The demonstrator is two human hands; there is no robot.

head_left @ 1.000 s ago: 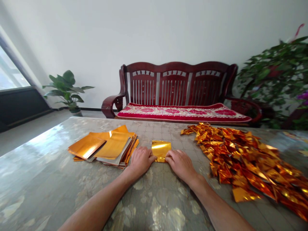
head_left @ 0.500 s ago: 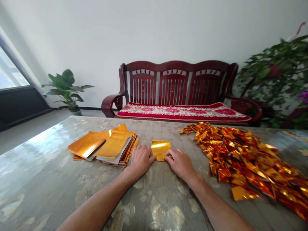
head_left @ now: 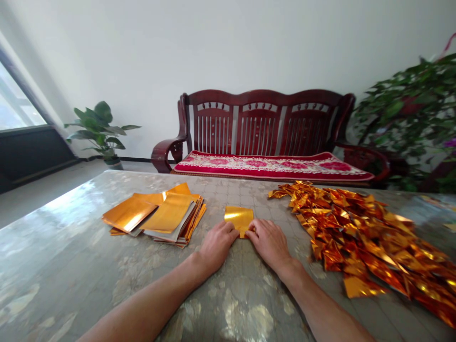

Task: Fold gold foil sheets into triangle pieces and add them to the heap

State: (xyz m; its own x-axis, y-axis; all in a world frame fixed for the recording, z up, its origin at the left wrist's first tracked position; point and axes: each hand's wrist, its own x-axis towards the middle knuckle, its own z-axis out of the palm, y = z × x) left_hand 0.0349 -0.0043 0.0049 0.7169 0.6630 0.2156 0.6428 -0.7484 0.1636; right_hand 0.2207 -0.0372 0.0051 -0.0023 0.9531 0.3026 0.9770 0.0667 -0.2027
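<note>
A small sheet of gold foil paper (head_left: 239,215) lies on the table between my hands, its near edge curling slightly. My left hand (head_left: 220,240) is closed at the sheet's near left corner, thumb and fingers pinching it. At the near right corner my right hand (head_left: 268,240) has its fingers bent in a pinch on the paper. To the left sits a loose stack of gold foil sheets (head_left: 167,213), some showing a pale back. On the right spreads a heap of folded gold foil pieces (head_left: 351,228).
The table (head_left: 142,294) has a patterned, glossy cover. Behind it stands a dark red wooden bench (head_left: 260,123) with a red and white floral cushion (head_left: 256,163). Potted plants stand at left (head_left: 103,126) and right (head_left: 406,104). A clear plastic bag (head_left: 423,211) lies at the far right.
My left hand has moved right and slightly nearer, over the sheet's lower left corner. My right hand stays almost in place. The view has shifted slightly.
</note>
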